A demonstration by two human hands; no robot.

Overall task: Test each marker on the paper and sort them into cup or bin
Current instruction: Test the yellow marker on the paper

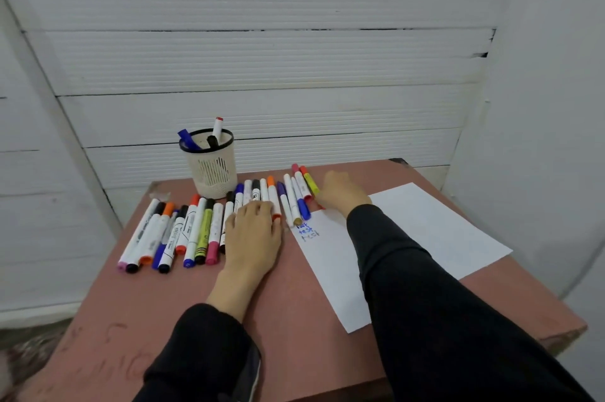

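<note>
A long row of markers (193, 231) lies across the pinkish table (163, 310), caps of many colours. My left hand (253, 231) rests flat, palm down, on the markers in the middle of the row. My right hand (342, 193) reaches to the right end of the row, fingers curled at the yellow and red markers (309, 185); whether it grips one is hidden. A white paper sheet (425, 231) lies to the right, with "test" written at its top-left corner. A white mesh cup (212, 169) behind the row holds three markers. No bin is in view.
White panelled walls close in behind and to the right of the table. The table's front and right edges lie near my arms. Both sleeves are black, and the right forearm crosses over the paper.
</note>
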